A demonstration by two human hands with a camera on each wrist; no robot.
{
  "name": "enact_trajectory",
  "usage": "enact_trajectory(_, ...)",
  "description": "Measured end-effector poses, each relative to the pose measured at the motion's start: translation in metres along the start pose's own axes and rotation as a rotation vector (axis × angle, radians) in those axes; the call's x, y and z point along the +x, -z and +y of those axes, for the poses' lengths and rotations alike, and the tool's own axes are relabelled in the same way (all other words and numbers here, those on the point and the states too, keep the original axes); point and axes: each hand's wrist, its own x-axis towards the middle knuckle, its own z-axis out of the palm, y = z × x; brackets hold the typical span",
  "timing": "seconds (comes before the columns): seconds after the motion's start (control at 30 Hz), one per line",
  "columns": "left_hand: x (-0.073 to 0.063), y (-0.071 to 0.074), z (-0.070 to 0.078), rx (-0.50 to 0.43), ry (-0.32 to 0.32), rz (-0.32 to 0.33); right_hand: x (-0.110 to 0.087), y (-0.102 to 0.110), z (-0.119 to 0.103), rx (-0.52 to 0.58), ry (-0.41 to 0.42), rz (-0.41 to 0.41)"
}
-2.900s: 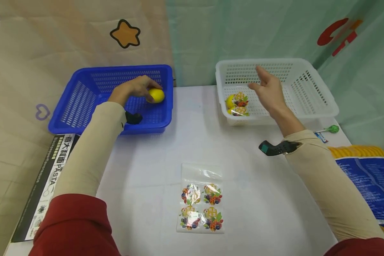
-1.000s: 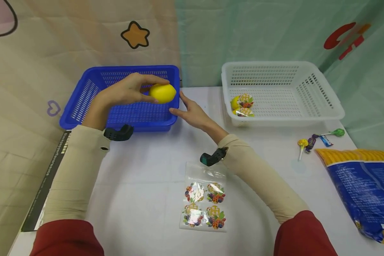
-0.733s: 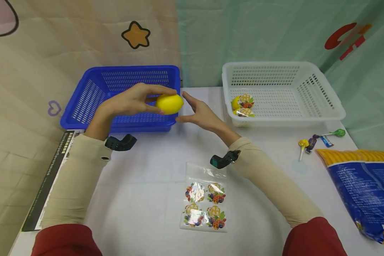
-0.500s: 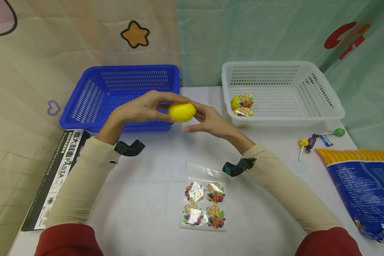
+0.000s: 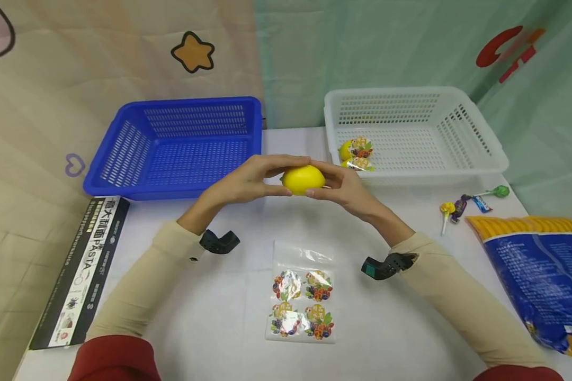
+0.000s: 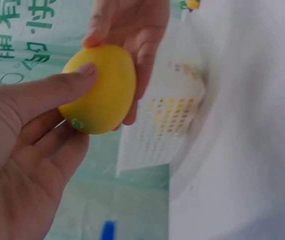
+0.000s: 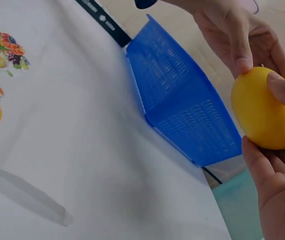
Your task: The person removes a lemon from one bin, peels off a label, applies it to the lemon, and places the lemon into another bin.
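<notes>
A yellow lemon point(image 5: 303, 181) is held level above the white table, in front of the gap between the two baskets. My left hand point(image 5: 246, 181) pinches its left end between thumb and fingers. From the other side my right hand point(image 5: 351, 189) grips the right end, thumb in front and fingers behind. In the left wrist view a small green stem tip shows on the lemon point(image 6: 107, 95). Below the hands lies a clear sheet of round fruit stickers point(image 5: 301, 309). Lemons point(image 5: 345, 150) bearing similar stickers sit in the white basket point(image 5: 412, 173).
A blue basket point(image 5: 171, 194) stands at back left, with a black-and-white pasta box point(image 5: 81, 270) before it. On the right are a yellow lollipop point(image 5: 447, 209), a green lollipop point(image 5: 500, 191), small wrapped sweets point(image 5: 459, 208) and a blue-and-yellow bag point(image 5: 543, 275). A curtain point(image 5: 295, 63) hangs behind.
My left hand has lifted the lemon out of the blue basket and carried it right and nearer. My right hand has come from over the white basket and now holds the lemon too.
</notes>
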Motion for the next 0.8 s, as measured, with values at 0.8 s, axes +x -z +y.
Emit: enact_trajectory(0.8,-0.012,-0.060,-0.061,-0.004,0.095,0.091,-0.003,-0.006,0.053,-0.161,-0.105,0.018)
